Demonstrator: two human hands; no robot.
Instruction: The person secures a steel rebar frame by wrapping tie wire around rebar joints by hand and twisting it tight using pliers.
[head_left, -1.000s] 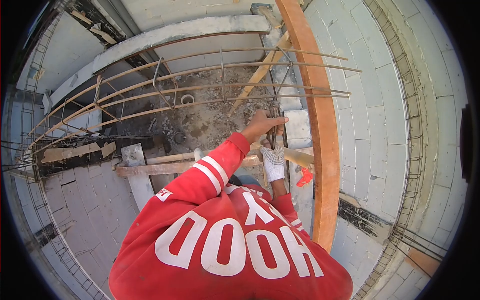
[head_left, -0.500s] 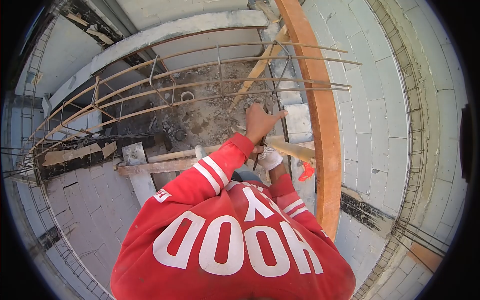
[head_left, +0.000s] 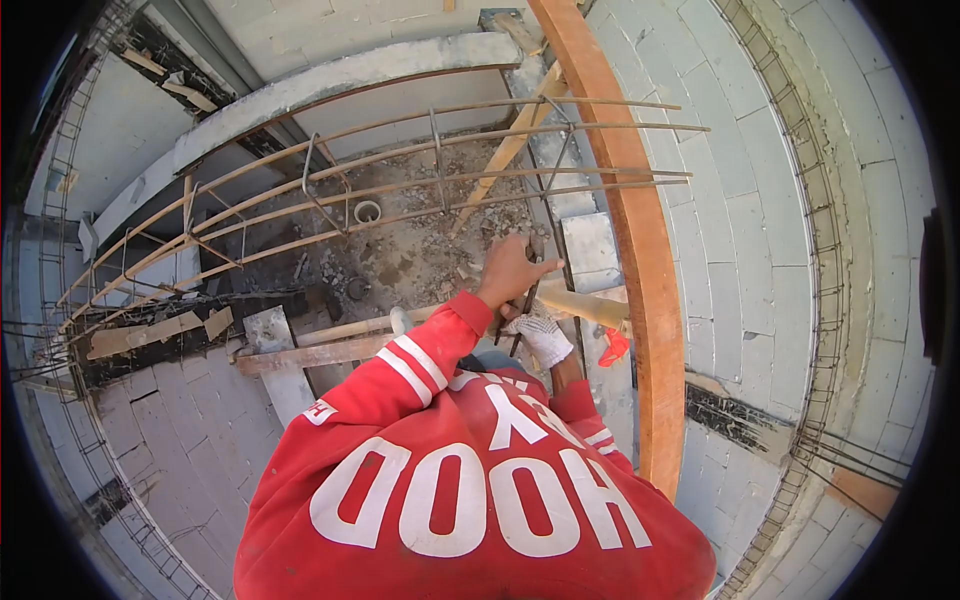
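Note:
My bare left hand (head_left: 512, 272) is closed near the middle of the view, its fingers curled and its thumb pointing right. Thin dark metal bars (head_left: 529, 303) run out below it. Just below and to the right, my right hand (head_left: 543, 338) wears a white knitted glove and is closed around the lower part of these bars. The bars look like a bent piece of steel, but my hands cover most of it. Above the left hand lies a long reinforcing-bar cage (head_left: 400, 145) with rusty rods and stirrups.
A long orange-brown timber beam (head_left: 640, 250) stands to my right, with block walls (head_left: 730, 200) beyond. Wooden poles (head_left: 590, 306) cross near my hands, and a red scrap (head_left: 614, 346) hangs beside them. Lower down is a rubble-strewn floor (head_left: 400, 240) with a white ring (head_left: 367, 211).
My hands have moved slightly down and apart; the gloved right hand shows more fully, and more of the dark bars is visible between them. The view has shifted a little.

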